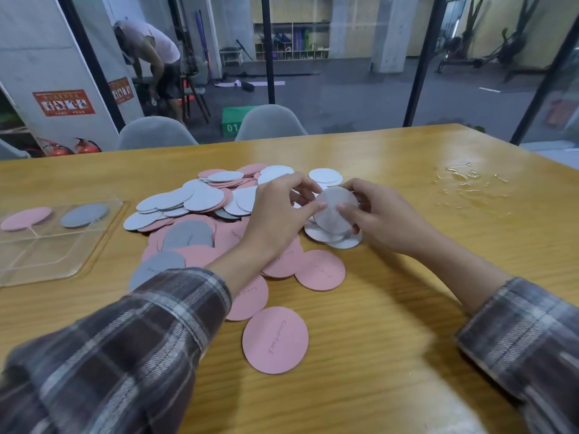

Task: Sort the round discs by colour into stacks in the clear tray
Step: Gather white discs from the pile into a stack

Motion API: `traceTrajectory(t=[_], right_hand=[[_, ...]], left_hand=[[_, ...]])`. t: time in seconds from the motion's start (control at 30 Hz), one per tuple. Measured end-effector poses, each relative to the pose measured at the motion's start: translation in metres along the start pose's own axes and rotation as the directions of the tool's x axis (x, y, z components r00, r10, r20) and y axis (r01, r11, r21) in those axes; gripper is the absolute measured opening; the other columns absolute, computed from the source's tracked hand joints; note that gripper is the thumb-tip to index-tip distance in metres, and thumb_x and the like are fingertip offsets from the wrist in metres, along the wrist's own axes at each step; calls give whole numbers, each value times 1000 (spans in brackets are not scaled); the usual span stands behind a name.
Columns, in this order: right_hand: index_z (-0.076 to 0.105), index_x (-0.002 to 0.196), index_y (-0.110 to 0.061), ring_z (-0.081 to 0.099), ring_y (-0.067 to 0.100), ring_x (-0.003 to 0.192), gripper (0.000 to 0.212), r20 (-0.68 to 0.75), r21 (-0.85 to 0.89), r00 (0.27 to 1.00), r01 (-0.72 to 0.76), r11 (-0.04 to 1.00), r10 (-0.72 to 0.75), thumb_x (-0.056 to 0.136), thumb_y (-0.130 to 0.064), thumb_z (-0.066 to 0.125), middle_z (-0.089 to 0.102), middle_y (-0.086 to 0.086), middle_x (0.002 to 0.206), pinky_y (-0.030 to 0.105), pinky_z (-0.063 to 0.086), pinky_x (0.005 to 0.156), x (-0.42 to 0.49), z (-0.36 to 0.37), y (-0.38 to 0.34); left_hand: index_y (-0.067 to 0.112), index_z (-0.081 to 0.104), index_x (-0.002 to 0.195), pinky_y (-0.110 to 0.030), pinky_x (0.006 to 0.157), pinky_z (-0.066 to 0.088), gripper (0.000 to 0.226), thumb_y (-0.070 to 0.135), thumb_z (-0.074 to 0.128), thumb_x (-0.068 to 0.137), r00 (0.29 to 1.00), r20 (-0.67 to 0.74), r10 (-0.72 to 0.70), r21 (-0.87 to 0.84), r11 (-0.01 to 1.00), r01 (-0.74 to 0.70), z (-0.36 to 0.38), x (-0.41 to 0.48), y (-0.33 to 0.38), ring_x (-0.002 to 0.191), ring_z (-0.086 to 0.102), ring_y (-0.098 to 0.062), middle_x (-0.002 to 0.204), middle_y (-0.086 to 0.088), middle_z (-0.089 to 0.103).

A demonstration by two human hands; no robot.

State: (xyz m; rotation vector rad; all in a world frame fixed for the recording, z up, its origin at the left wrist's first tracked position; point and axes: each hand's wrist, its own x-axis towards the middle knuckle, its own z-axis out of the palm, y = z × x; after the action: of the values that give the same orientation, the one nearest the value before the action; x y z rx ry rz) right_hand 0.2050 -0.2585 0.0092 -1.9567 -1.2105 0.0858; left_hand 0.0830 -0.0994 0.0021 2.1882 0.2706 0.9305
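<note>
A loose pile of round discs (200, 198) in pink, grey and white covers the middle of the wooden table. Both hands hold one pale grey disc (333, 211) tilted up above the pile's right side. My left hand (279, 211) pinches its left edge with thumb and fingers. My right hand (376, 214) grips its right edge. At the left stands the clear tray (47, 255), with a pink disc (26, 218) and a grey disc (84, 215) in its two far compartments. Single pink discs (275, 339) lie nearest me.
A crumpled clear plastic wrapper (466, 186) lies at the table's far right. Two grey chairs (269, 122) stand behind the table's far edge. Beyond a glass wall a person bends over in a gym area.
</note>
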Motion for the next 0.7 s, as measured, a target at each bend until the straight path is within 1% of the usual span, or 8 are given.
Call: traceTrajectory(t=[0.07,0.1,0.17,0.23,0.3,0.43,0.53,0.7], right_hand=[[64,107,-22,64,11,71,8,-54,-43,998,-17,999,14,100,-20,60,65,-14,80,26,45,64,2,-2,3],[63,107,-22,64,12,73,9,-85,-67,996,-31,997,26,100,-20,59,65,-14,81,25,43,64,3,-4,5],[62,110,-21,63,15,77,10,-130,-94,990,-64,993,52,100,-21,58,65,-13,86,25,42,65,5,-8,9],[63,113,-19,62,19,79,14,-153,-91,985,-88,992,74,101,-21,58,65,-9,90,28,42,68,5,-11,11],[63,115,-17,61,20,80,16,-153,-81,984,-104,991,91,101,-21,57,65,-7,92,27,41,66,5,-12,13],[63,117,-16,61,20,81,18,-170,-92,981,-113,989,97,101,-21,57,65,-5,94,22,41,63,4,-13,13],[64,115,-18,62,20,81,17,-180,-78,978,-122,989,106,100,-21,57,67,-4,95,21,41,62,5,-13,13],[64,118,-17,57,11,76,19,-170,-54,979,-119,991,109,101,-21,56,68,-4,102,24,40,64,4,-11,12]], left_hand=[[16,75,98,-9,78,44,17,21,84,85,998,19,56,107,993,-58,1,1,-6,84,63,-4,92,5,69],[17,75,102,-12,82,44,20,26,83,86,996,64,63,169,983,-73,0,0,-10,90,62,-6,98,5,67],[19,75,108,-29,92,47,30,39,82,86,983,183,20,282,957,-72,-1,-2,-16,101,61,-14,108,3,65],[21,76,112,-44,98,46,38,48,81,85,968,248,-26,335,940,-61,-1,-4,-19,111,58,-19,113,3,64],[22,76,114,-49,102,45,41,51,79,86,965,262,-29,328,943,-61,-1,-4,-19,117,56,-20,117,4,63],[22,79,105,-50,99,47,36,54,74,88,963,270,9,369,923,-112,-6,-9,-19,112,57,-14,112,9,64],[24,75,93,-47,92,52,27,51,73,89,966,259,25,311,944,-108,-9,-16,-18,108,58,-14,106,11,65],[27,65,99,-45,93,48,22,46,73,91,952,305,-8,330,939,-98,-12,-19,-13,102,54,-18,99,8,66]])
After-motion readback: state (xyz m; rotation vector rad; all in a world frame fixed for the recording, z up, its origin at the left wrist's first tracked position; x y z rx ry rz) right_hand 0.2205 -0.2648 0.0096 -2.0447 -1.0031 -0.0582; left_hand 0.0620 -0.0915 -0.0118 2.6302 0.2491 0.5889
